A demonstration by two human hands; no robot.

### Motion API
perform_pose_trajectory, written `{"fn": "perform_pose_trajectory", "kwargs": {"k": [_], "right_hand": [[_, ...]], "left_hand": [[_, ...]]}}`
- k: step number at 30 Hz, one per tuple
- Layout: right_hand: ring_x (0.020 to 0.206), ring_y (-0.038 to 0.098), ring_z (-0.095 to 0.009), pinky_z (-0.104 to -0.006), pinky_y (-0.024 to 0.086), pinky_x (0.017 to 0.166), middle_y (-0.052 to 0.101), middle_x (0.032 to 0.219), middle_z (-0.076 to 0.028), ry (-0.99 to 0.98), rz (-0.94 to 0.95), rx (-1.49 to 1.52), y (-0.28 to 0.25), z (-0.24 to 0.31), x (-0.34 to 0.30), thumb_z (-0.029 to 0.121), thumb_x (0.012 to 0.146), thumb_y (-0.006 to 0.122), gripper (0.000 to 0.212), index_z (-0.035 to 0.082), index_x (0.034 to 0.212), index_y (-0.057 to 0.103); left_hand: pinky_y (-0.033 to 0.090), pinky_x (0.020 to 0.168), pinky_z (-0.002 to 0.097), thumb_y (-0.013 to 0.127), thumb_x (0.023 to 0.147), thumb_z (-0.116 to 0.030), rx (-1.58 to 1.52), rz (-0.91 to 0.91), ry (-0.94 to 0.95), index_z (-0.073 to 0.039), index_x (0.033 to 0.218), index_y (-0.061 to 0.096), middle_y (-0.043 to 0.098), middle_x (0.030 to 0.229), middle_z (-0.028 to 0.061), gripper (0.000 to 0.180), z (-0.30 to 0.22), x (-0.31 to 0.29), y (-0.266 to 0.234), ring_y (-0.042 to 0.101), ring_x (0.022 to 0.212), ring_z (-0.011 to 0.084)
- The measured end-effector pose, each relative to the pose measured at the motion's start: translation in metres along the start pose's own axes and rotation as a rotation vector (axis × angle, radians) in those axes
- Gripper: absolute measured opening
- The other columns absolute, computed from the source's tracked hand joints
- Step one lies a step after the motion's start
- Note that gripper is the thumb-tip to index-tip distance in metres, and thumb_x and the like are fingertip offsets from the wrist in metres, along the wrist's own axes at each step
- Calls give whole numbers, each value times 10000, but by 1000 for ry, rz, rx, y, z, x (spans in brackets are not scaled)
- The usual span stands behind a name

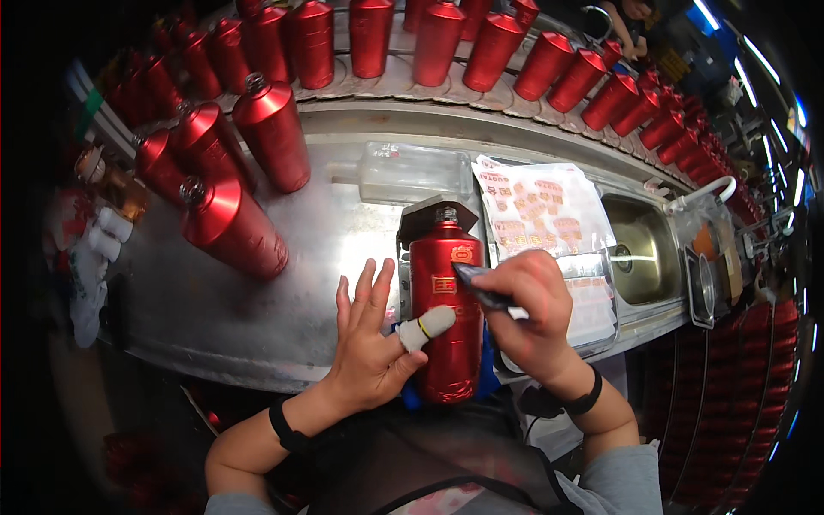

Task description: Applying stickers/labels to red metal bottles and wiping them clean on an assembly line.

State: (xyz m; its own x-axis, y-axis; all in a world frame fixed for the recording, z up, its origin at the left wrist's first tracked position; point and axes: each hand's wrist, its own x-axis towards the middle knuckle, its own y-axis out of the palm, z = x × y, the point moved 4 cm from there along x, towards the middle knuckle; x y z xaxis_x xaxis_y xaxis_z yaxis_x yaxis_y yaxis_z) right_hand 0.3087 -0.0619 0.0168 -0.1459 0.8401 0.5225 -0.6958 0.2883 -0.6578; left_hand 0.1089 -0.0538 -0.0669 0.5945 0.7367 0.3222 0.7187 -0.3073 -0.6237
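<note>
A red metallic bottle [446,365] with gold emblems down its front lies in front of me, its clear neck pointing away. Its far end is at a dark angular holder [415,221]. My left hand [367,352] is open at the bottle's left side, fingers spread. A grey finger cover with a yellow band is on its index finger, which reaches over the bottle front. My right hand [534,313] is closed round a dark, flat, pointed tool [481,285]. The tool's tip is at the bottle's right edge, by the upper emblems; whether it touches is unclear.
Decal sheets [545,206] lie right of the bottle, before a steel sink [639,249]. A clear empty bottle [410,172] lies beyond the holder. Several red bottles [236,227] stand at left on the metal bench [172,296]; more line a conveyor [403,73] behind. A person [631,26] is far right.
</note>
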Motion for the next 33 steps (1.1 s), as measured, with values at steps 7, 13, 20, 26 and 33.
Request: {"fn": "perform_pose_trajectory", "kwargs": {"k": [7, 13, 20, 26, 33], "right_hand": [[787, 581, -254, -362, 439, 718, 624, 854, -66, -45, 126, -48, -5, 28, -31, -25, 554, 690, 375, 60, 918, 709], [795, 570, -258, -374, 427, 696, 599, 837, -49, -49, 71, -149, 4, 32, 17, -26, 584, 705, 364, 70, 935, 699], [892, 584, -239, -387, 442, 772, 609, 911, -45, -242, 422, -83, 34, 58, -8, 131, 660, 693, 229, 89, 885, 699], [890, 566, -227, -369, 447, 766, 586, 918, -36, -290, 227, -278, 33, 51, 28, 162, 672, 636, 177, 90, 830, 670], [874, 559, -213, -372, 442, 779, 572, 884, -12, -372, 473, -8, 33, 57, -8, 167, 676, 646, 126, 97, 780, 637]], "left_hand": [[37, 1136, 626, 448, 1006, -434, -48, -38, -76, -132, 1293, 648, 188, 1584, 281, 462, 11, 22, -2, 206, 1462, 445], [66, 1131, 625, 473, 1010, -393, -184, -69, -149, -244, 1342, 615, 215, 1576, 268, 390, 16, 1, -7, 239, 1449, 435], [87, 1138, 596, 463, 1026, -332, -359, -115, -229, -21, 1312, 598, 284, 1551, 273, 443, 24, -15, -16, 292, 1441, 388], [267, 1127, 397, 460, 1036, -198, -539, -164, -266, 24, 1317, 576, 381, 1514, 249, 377, 15, -7, -17, 346, 1427, 310], [374, 1043, 309, 506, 1022, -158, -716, -114, -414, 22, 1444, 432, 426, 1479, 185, 465, 21, 3, -10, 435, 1341, 220]]}}
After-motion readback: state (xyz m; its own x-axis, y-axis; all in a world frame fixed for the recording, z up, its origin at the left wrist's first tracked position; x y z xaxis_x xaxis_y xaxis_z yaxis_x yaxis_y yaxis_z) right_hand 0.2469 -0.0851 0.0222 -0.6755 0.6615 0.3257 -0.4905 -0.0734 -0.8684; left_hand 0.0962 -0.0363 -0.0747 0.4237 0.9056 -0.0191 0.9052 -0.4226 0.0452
